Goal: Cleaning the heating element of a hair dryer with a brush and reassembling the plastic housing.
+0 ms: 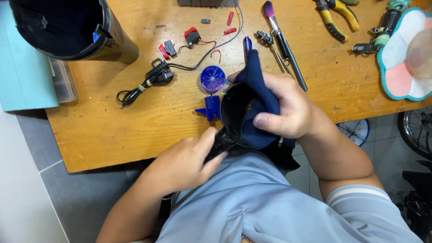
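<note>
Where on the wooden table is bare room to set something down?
Free: the table's near left part, between the coiled black cord, the clear plastic box and the front edge; also right of the brush, below the pliers. Crowded: the middle, around the blue parts and switches.

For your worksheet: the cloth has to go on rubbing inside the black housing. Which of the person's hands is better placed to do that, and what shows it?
The right hand. It grips the dark blue cloth, pressed into the black housing. The left hand holds the housing's lower end, steadying it.
</note>
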